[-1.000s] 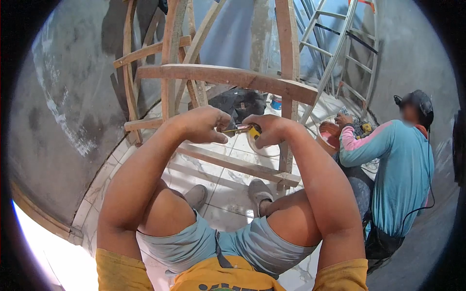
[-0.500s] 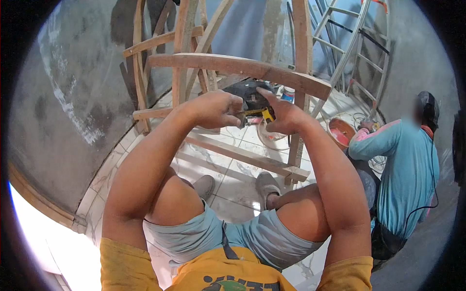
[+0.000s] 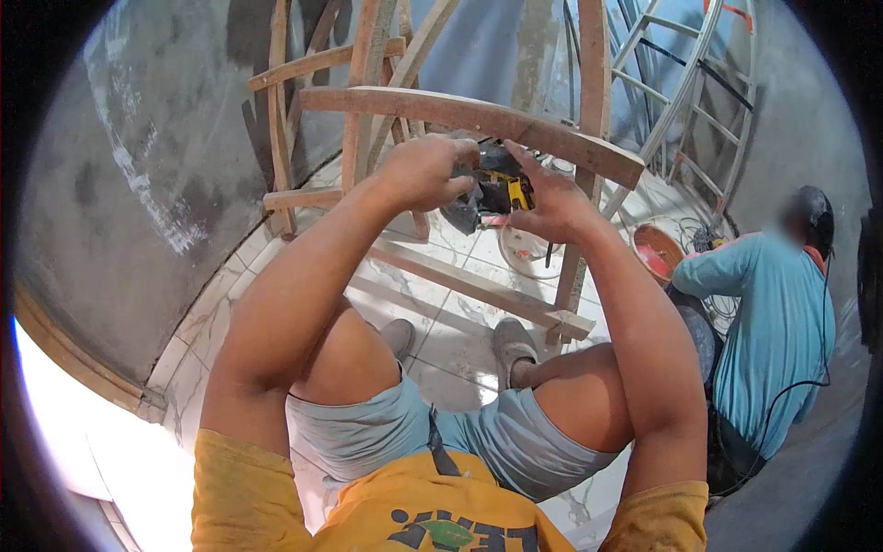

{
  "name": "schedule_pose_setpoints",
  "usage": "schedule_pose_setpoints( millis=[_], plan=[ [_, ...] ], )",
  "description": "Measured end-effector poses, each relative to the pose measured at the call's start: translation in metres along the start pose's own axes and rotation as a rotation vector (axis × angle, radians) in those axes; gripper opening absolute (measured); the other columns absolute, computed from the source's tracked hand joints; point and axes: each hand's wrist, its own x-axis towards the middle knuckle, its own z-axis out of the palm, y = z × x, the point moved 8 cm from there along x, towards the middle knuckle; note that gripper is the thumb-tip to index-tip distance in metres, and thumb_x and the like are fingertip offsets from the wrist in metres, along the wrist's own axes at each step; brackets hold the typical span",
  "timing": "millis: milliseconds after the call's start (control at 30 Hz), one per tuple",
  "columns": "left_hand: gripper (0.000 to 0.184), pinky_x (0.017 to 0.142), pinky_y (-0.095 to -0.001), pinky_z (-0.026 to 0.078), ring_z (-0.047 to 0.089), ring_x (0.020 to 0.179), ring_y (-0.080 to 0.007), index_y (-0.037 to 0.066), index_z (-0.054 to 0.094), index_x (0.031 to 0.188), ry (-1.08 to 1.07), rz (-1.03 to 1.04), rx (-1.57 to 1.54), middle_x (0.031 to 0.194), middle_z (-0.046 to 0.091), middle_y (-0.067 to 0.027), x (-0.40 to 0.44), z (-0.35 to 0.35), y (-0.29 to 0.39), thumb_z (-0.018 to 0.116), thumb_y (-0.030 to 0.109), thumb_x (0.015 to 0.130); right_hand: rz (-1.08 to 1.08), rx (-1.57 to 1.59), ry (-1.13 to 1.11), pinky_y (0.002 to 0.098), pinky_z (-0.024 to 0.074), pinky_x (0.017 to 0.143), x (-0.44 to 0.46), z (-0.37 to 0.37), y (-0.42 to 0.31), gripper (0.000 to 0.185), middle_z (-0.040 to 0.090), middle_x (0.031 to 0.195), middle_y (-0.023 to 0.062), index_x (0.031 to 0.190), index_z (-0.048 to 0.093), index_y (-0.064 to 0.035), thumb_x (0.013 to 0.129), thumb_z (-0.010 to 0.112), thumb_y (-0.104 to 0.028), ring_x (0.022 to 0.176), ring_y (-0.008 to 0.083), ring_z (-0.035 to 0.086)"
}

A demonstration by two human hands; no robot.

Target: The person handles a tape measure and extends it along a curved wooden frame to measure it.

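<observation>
Both hands are raised in front of me around a black-and-yellow object (image 3: 517, 195), whose kind I cannot make out. Its dark, rounded parts show between the hands, and the yellow piece lies close to my right palm. My left hand (image 3: 430, 175) has its fingers curled on the object's dark left side. From the right, my right hand (image 3: 555, 201) grips it, index finger reaching up and thumb below. Part of the object is covered by the fingers. Just behind and above is a wooden crosspiece (image 3: 414, 99) of a timber frame.
A lower wooden rail (image 3: 469, 287) crosses above the tiled floor (image 3: 441, 336). Beyond it stands a whitish bucket (image 3: 529, 253). At right, a person in a teal shirt (image 3: 768, 322) sits near a reddish bucket (image 3: 658, 248) and cables. An aluminium ladder (image 3: 681, 87) leans behind.
The black-and-yellow object has turned between my hands, with a dark part now lower on the left. My view has shifted slightly, and the other person's hand is less visible.
</observation>
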Motion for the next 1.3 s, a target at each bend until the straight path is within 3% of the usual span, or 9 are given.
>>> schedule_pose_setpoints(
  millis=[233, 300, 500, 700, 833, 1033, 1100, 1233, 1300],
  plan=[
    [0.045, 0.095, -0.0502, 0.052, 0.067, 0.112, -0.0398, 0.010, 0.065, 0.129, 0.093, -0.056, 0.031, 0.117, 0.071, -0.0205, 0.006, 0.004, -0.016, 0.074, 0.026, 0.088, 0.093, -0.012, -0.095, 0.0463, 0.0476, 0.108, -0.005, -0.002, 0.009, 0.114, 0.062, 0.133, 0.0308, 0.166, 0.013, -0.0175, 0.077, 0.081, -0.034, 0.123, 0.0440, 0.061],
    [0.066, 0.099, -0.0513, 0.052, 0.065, 0.117, -0.0407, 0.017, 0.051, 0.150, -0.015, -0.149, 0.142, 0.131, 0.067, -0.0201, 0.009, 0.012, -0.022, 0.073, 0.025, 0.089, 0.108, -0.005, -0.113, 0.0461, 0.0471, 0.109, -0.007, -0.003, 0.008, 0.114, 0.062, 0.133, 0.0316, 0.166, 0.013, -0.0174, 0.077, 0.081, -0.035, 0.124, 0.0442, 0.061],
    [0.090, 0.100, -0.0507, 0.053, 0.064, 0.121, -0.0389, 0.024, 0.025, 0.165, -0.042, -0.109, 0.251, 0.147, 0.056, -0.0203, 0.017, 0.035, -0.032, 0.072, 0.025, 0.088, 0.104, 0.036, -0.170, 0.0449, 0.0454, 0.110, -0.009, 0.007, 0.004, 0.111, 0.062, 0.132, 0.0323, 0.166, 0.016, -0.0168, 0.077, 0.080, -0.030, 0.125, 0.0449, 0.060],
    [0.089, 0.093, -0.0491, 0.056, 0.070, 0.112, -0.0349, 0.027, 0.026, 0.165, -0.086, -0.180, 0.366, 0.131, 0.068, -0.0186, 0.021, 0.046, -0.036, 0.062, 0.014, 0.085, 0.040, 0.033, -0.197, 0.0458, 0.0456, 0.111, 0.000, 0.018, 0.001, 0.111, 0.061, 0.136, 0.0316, 0.166, 0.016, -0.0186, 0.076, 0.079, -0.030, 0.127, 0.0446, 0.059],
    [0.097, 0.093, -0.0504, 0.057, 0.069, 0.111, -0.0386, 0.027, 0.014, 0.168, -0.227, -0.233, 0.408, 0.128, 0.069, -0.0197, 0.021, 0.048, -0.039, 0.069, 0.022, 0.087, -0.047, 0.049, -0.148, 0.0454, 0.0426, 0.114, 0.004, 0.022, -0.004, 0.113, 0.055, 0.143, 0.0314, 0.166, 0.015, -0.0164, 0.075, 0.081, -0.029, 0.133, 0.0443, 0.054],
    [0.073, 0.094, -0.0497, 0.055, 0.069, 0.110, -0.0373, 0.021, 0.043, 0.157, -0.039, -0.110, 0.344, 0.123, 0.071, -0.0170, 0.021, 0.050, -0.028, 0.069, 0.024, 0.089, -0.006, 0.069, -0.189, 0.0446, 0.0425, 0.113, 0.002, 0.020, -0.001, 0.113, 0.057, 0.141, 0.0311, 0.166, 0.013, -0.0138, 0.078, 0.081, -0.028, 0.131, 0.0450, 0.056],
    [0.051, 0.092, -0.0508, 0.056, 0.070, 0.104, -0.0394, 0.016, 0.063, 0.136, -0.019, 0.163, 0.205, 0.113, 0.073, -0.0189, 0.019, 0.048, 0.005, 0.068, 0.019, 0.084, 0.038, 0.025, -0.168, 0.0450, 0.0444, 0.110, 0.000, 0.014, -0.002, 0.113, 0.059, 0.138, 0.0305, 0.166, 0.014, -0.0139, 0.079, 0.083, -0.030, 0.128, 0.0455, 0.058],
    [0.033, 0.094, -0.0507, 0.054, 0.067, 0.105, -0.0408, 0.010, 0.073, 0.113, -0.071, 0.228, 0.019, 0.109, 0.073, -0.0200, 0.019, 0.054, 0.026, 0.072, 0.022, 0.082, -0.089, 0.082, -0.079, 0.0447, 0.0457, 0.109, 0.004, 0.016, 0.006, 0.120, 0.060, 0.136, 0.0325, 0.167, 0.007, -0.0158, 0.076, 0.084, -0.024, 0.126, 0.0440, 0.060],
    [0.040, 0.092, -0.0501, 0.054, 0.068, 0.104, -0.0418, 0.009, 0.070, 0.120, -0.042, 0.277, -0.005, 0.109, 0.072, -0.0209, 0.022, 0.060, 0.020, 0.075, 0.023, 0.083, -0.094, 0.116, -0.077, 0.0446, 0.0460, 0.109, 0.005, 0.019, 0.008, 0.120, 0.061, 0.135, 0.0322, 0.167, 0.007, -0.0158, 0.076, 0.084, -0.024, 0.125, 0.0445, 0.060]
  ],
)
